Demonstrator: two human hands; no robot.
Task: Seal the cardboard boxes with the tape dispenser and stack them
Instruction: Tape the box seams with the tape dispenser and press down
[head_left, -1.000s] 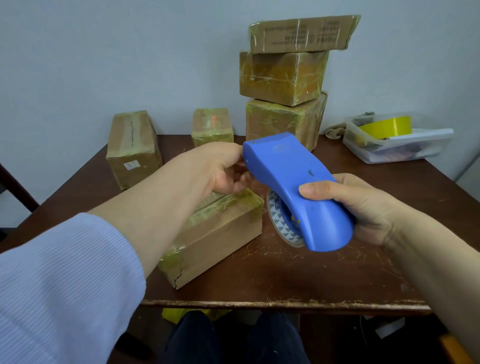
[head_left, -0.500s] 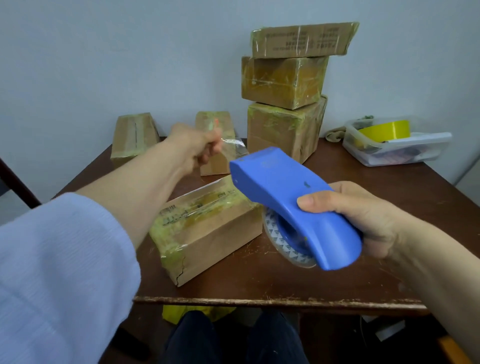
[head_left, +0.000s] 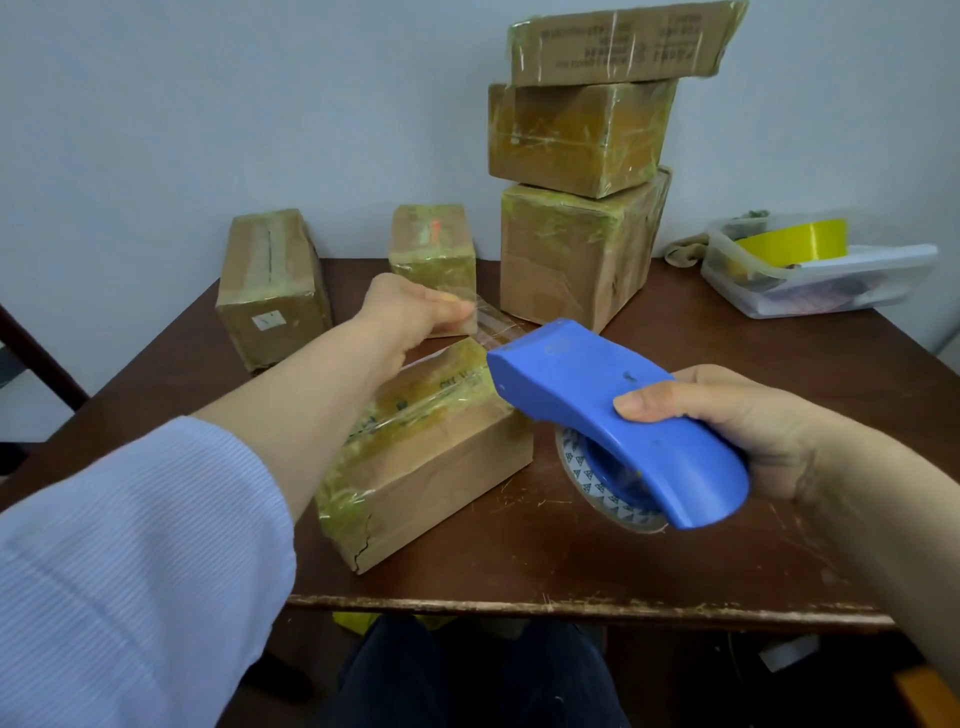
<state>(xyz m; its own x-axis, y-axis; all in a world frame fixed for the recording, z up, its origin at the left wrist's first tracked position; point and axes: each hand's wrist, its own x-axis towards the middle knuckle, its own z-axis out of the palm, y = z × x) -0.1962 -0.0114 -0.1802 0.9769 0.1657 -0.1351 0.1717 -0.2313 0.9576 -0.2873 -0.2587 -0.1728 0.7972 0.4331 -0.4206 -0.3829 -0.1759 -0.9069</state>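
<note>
My right hand (head_left: 727, 426) grips a blue tape dispenser (head_left: 613, 410) with a roll of clear tape under it, held above the table. A strip of clear tape (head_left: 493, 325) runs from the dispenser's nose to my left hand (head_left: 415, 309), which pinches its free end. Below the strip lies a long cardboard box (head_left: 431, 467), taped on top and torn at its near corner. At the back stands a stack of three taped boxes (head_left: 582, 156).
Two more boxes stand at the back: a tall one (head_left: 270, 291) at the left and a small one (head_left: 434, 244) in the middle. A clear plastic tub (head_left: 831, 286) with a yellow tape roll (head_left: 795, 244) sits at the right. The dark wooden table (head_left: 571, 561) ends near my legs.
My left hand went from the dispenser's nose up and away to the left, drawing out a strip of tape. The dispenser dropped a little and moved right.
</note>
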